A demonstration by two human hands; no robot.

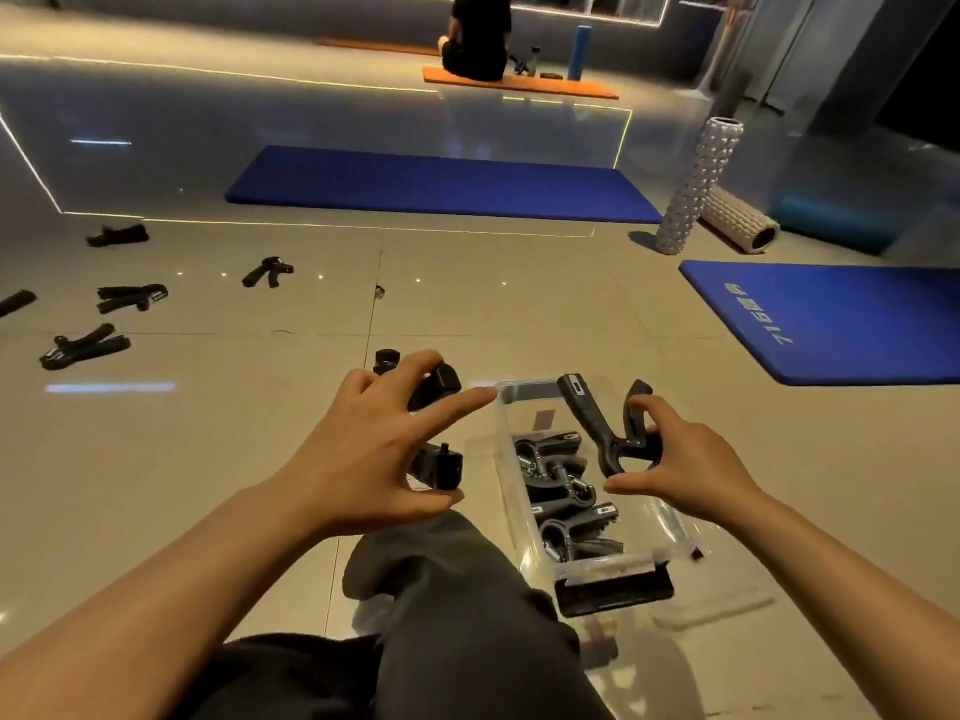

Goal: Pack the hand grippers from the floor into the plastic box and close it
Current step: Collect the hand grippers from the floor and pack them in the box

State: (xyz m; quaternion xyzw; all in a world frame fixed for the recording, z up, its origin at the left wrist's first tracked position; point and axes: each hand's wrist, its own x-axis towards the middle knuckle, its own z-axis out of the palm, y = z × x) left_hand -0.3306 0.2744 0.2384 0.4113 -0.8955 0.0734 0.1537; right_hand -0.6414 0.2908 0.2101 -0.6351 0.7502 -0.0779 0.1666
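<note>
A clear plastic box (511, 462) stands on the floor in front of my knee, with several black hand grippers (558, 478) lying inside. My right hand (680, 462) holds one black hand gripper (597, 426) by its spring end above the box, handles pointing away from me. Just left of the box, my left hand (369, 449) grips another black hand gripper (439, 387), its index finger stretched toward the box rim. Several more hand grippers (85, 348) (132, 297) (267, 271) (118, 235) lie scattered on the tiles at far left.
The box's clear lid (711, 597) lies on the floor to the box's right. Blue mats (441, 187) (831, 324) lie ahead and to the right, with white foam rollers (693, 187) between them. A person (478, 36) sits on an orange mat far back. My knee (457, 589) is beside the box.
</note>
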